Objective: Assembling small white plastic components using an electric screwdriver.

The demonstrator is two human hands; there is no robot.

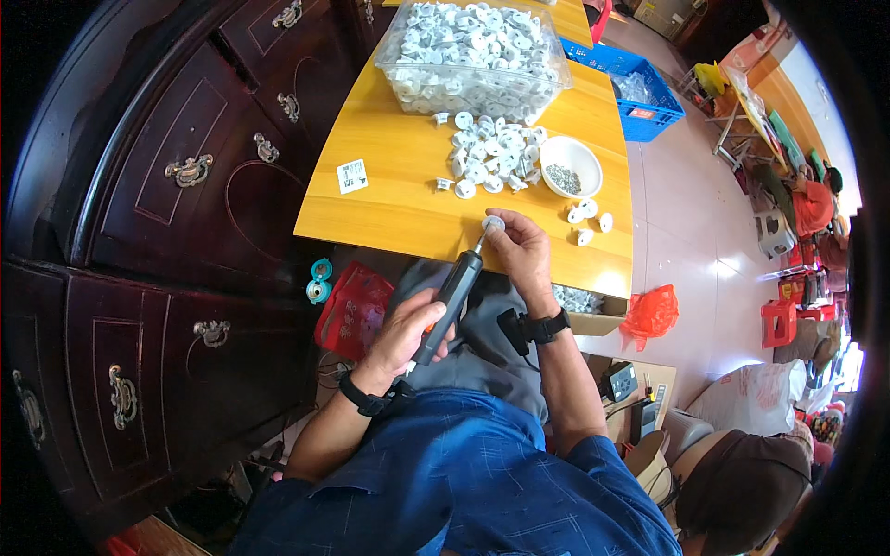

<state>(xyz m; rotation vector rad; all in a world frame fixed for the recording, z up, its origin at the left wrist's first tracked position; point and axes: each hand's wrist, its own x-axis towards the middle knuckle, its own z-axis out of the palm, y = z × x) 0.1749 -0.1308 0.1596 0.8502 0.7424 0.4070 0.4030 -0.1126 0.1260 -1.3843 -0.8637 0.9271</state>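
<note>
My left hand is wrapped round a black electric screwdriver, which slants up and to the right. Its thin bit reaches a small white round plastic part near the table's front edge. The thumb and fingers of my right hand pinch that part. Beyond my hands lies a loose pile of similar white plastic parts. To its right stands a white bowl holding small metal screws. A few more white parts lie in front of the bowl.
A clear plastic bin heaped with white parts stands at the table's back. A printed label lies on the left. Beneath the front right edge sits a cardboard box of parts. Dark cabinets line the left; a blue crate stands right.
</note>
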